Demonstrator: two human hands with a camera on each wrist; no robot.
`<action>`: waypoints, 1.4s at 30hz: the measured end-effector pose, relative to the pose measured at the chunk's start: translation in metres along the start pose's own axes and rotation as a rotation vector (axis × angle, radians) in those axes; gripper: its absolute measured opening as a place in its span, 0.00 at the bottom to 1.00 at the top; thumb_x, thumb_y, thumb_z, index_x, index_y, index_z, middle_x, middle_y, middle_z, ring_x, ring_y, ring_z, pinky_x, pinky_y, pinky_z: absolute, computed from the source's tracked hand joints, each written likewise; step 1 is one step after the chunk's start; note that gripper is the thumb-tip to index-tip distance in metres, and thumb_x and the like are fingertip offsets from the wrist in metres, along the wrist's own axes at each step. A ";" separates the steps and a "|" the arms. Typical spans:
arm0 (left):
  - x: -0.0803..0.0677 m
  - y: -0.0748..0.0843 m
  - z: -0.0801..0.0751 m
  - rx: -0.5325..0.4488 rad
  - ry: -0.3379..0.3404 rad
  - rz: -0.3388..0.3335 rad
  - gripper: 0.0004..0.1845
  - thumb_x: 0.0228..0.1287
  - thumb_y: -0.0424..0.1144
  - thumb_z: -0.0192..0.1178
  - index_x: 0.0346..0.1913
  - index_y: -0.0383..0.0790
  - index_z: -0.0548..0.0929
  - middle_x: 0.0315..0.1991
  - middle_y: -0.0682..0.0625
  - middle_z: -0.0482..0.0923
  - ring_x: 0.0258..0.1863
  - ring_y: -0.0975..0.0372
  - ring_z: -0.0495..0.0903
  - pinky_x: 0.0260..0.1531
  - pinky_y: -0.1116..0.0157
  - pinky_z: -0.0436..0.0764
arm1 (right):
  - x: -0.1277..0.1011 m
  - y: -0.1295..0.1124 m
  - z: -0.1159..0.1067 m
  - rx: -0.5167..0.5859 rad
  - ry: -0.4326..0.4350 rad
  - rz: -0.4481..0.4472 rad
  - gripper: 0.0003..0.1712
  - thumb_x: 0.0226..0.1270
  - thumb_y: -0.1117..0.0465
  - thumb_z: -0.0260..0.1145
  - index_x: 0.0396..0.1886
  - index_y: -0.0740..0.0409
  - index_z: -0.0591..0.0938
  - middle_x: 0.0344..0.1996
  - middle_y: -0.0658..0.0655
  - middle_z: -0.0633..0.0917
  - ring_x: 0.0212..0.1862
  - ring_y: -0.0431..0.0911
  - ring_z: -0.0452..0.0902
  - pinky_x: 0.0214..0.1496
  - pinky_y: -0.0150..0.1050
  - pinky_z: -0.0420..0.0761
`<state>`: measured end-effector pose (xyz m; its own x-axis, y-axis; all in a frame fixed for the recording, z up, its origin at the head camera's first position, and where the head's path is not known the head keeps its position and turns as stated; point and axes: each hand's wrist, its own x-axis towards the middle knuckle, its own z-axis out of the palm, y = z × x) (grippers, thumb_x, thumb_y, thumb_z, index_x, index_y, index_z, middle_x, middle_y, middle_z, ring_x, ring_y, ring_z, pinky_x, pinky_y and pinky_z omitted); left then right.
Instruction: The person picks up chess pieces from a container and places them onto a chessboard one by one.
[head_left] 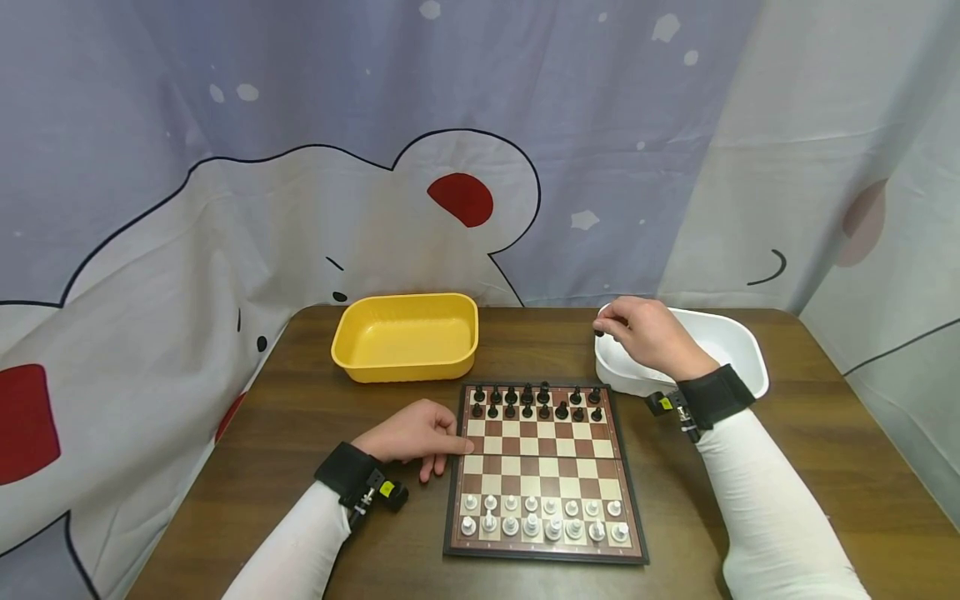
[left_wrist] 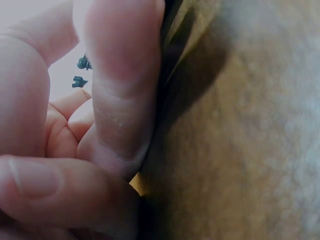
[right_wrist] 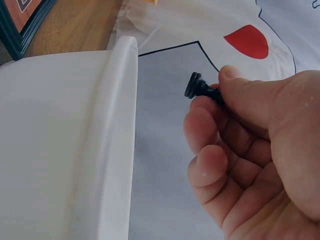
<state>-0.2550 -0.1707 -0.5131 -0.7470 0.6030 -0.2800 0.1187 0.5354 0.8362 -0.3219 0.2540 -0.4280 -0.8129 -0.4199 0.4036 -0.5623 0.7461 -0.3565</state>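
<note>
My right hand [head_left: 648,335] pinches a small black chess piece [right_wrist: 196,86] between thumb and forefinger, above the left end of a white tub [head_left: 731,350]. In the right wrist view the piece's round base sticks out and its top is hidden by the fingers. A chessboard [head_left: 536,446] lies on the table with black pieces [head_left: 527,398] in two rows at the far side. One square in the farthest row has no piece. White pieces [head_left: 531,523] stand in two rows at the near side. My left hand [head_left: 416,433] rests at the board's left edge, forefinger touching it, holding nothing.
A yellow tub [head_left: 405,372] stands behind the board to the left. Brown wooden table [head_left: 300,467] surrounds the board. A patterned curtain [head_left: 600,167] hangs along the table's back edge.
</note>
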 end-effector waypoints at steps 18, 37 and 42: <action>0.000 0.000 0.001 0.004 0.000 -0.013 0.26 0.71 0.61 0.76 0.29 0.42 0.85 0.21 0.43 0.88 0.13 0.58 0.85 0.11 0.68 0.64 | -0.004 -0.025 -0.007 0.082 -0.061 0.010 0.01 0.79 0.63 0.74 0.45 0.53 0.91 0.37 0.48 0.90 0.39 0.44 0.85 0.45 0.49 0.83; 0.001 -0.001 0.000 0.005 0.001 -0.019 0.27 0.71 0.61 0.76 0.29 0.41 0.86 0.21 0.43 0.88 0.13 0.58 0.85 0.11 0.68 0.64 | -0.012 -0.074 -0.014 0.125 -0.364 -0.198 0.08 0.70 0.64 0.81 0.39 0.44 0.93 0.33 0.35 0.88 0.33 0.32 0.81 0.40 0.38 0.84; 0.001 -0.001 0.000 0.001 -0.003 -0.019 0.27 0.71 0.61 0.76 0.29 0.41 0.86 0.21 0.43 0.88 0.13 0.58 0.85 0.11 0.68 0.64 | -0.014 -0.084 -0.009 0.129 -0.484 -0.204 0.07 0.69 0.64 0.81 0.38 0.45 0.94 0.33 0.34 0.87 0.34 0.30 0.81 0.40 0.36 0.85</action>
<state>-0.2561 -0.1704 -0.5147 -0.7474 0.5940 -0.2976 0.1046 0.5475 0.8302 -0.2623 0.2015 -0.3963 -0.6448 -0.7625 0.0519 -0.7055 0.5677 -0.4242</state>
